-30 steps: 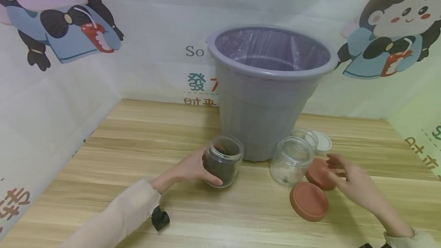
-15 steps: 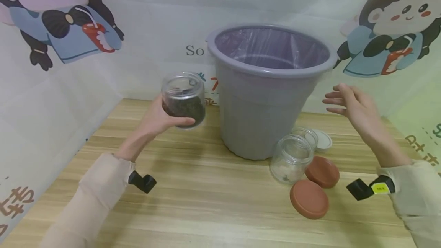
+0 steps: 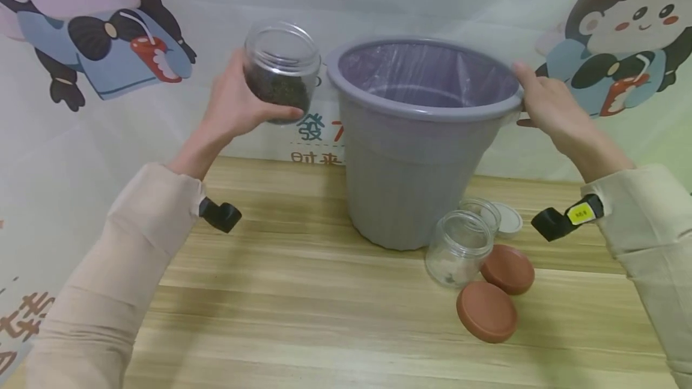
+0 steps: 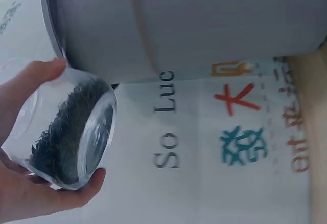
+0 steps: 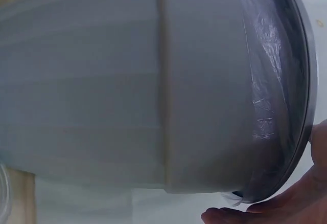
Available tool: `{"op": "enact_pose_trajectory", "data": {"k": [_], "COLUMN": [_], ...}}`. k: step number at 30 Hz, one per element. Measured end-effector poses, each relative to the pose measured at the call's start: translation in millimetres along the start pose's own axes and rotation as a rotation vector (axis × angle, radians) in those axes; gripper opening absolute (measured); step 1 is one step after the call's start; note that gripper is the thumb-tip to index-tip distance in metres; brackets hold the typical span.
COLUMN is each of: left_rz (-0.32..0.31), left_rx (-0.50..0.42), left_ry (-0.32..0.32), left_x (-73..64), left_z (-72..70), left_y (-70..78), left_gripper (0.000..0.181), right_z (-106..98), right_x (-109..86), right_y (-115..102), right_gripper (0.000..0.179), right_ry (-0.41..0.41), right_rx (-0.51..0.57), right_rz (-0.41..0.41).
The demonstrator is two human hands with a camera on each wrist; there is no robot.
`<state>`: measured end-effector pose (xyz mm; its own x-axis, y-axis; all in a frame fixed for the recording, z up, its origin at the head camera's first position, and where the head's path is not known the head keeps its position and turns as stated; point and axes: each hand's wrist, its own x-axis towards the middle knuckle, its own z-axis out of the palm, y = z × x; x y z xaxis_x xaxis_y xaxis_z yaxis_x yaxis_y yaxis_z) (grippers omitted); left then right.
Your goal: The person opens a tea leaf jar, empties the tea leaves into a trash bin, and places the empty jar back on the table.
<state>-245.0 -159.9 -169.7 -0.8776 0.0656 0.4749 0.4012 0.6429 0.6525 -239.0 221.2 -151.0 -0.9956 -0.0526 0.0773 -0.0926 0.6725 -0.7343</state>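
In the head view my left hand (image 3: pixel 232 98) grips a lidless clear glass jar (image 3: pixel 282 74), raised left of the grey-purple trash bin (image 3: pixel 411 167). Dark, dry, leaf-like bits (image 4: pixel 66 132) fill part of the jar in the left wrist view, thumb and fingers on opposite sides of the glass. At the bin's right edge, my right hand (image 3: pixel 554 104) holds the rim, thumb at the top and fingers outside below it. A clear plastic liner (image 5: pixel 265 65) lines the bin's inside. The right fingertips are partly hidden behind the rim in the head view.
Two lidless glass jars, a nearer one (image 3: pixel 459 251) and a farther one (image 3: pixel 481 215), stand at the bin's right foot. Two reddish-brown lids (image 3: pixel 486 312) and a white lid (image 3: pixel 507 220) lie beside them on the wooden table (image 3: pixel 303 311). A printed sheet hangs behind.
My left hand has lifted the jar off the table, up and leftward to about the bin's rim height. My right hand has risen from near the lids to the bin's right rim.
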Motion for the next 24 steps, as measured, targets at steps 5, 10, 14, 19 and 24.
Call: {"op": "enact_pose_trajectory", "data": {"k": [5, 10, 14, 19, 24], "left_rz": [0.065, 0.158, 0.234, 0.287, 0.348], "left_rx": [0.154, 0.227, 0.319, 0.466, 0.607], "left_ry": [0.057, 0.091, 0.095, 0.089, 0.081], "left_x": [15.8, 30.4, 41.2, 53.7, 64.4], "left_z": [-2.2, -2.8, -2.8, 0.4, 7.6], "left_y": [20.3, 34.1, 43.5, 56.5, 67.3], "left_gripper": [0.093, 0.09, 0.09, 0.092, 0.088], "right_z": [-3.2, -3.7, -4.8, -5.3, -6.8], "right_x": [7.3, 13.9, 16.4, 22.4, 27.2], "right_y": [-10.2, -16.8, -22.2, -28.7, -31.9], "right_gripper": [0.082, 0.078, 0.085, 0.067, 0.046], "right_ry": [-0.011, 0.011, -0.01, -0.014, -0.002], "right_rx": [-0.096, -0.173, -0.192, -0.296, -0.365], "right_rz": [0.026, 0.002, 0.013, 0.023, 0.02]}}
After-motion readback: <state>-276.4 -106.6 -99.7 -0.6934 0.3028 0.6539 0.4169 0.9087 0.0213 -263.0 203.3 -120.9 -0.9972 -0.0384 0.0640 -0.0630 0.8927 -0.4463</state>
